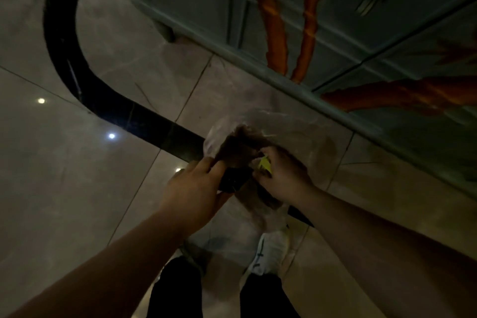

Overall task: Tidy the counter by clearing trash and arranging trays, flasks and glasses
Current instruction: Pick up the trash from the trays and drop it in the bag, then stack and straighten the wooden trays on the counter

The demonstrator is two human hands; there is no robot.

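A clear plastic bag (pixel 289 131) hangs over the floor in front of me, with brownish trash (pixel 240 147) at its mouth. My left hand (pixel 196 188) grips the bag's near edge together with a dark object (pixel 233 181). My right hand (pixel 284 175) is closed on a small yellow wrapper (pixel 265 165) at the bag's opening. The lower part of the bag (pixel 271 214) sags between my forearms. The scene is dim and blurred.
Glossy beige floor tiles (pixel 77 188) with a curved black inlay band (pixel 59 33) lie below. A teal cabinet front (pixel 335 20) painted with orange stems runs across the upper right. My white shoe (pixel 271 253) and dark trouser legs show at the bottom.
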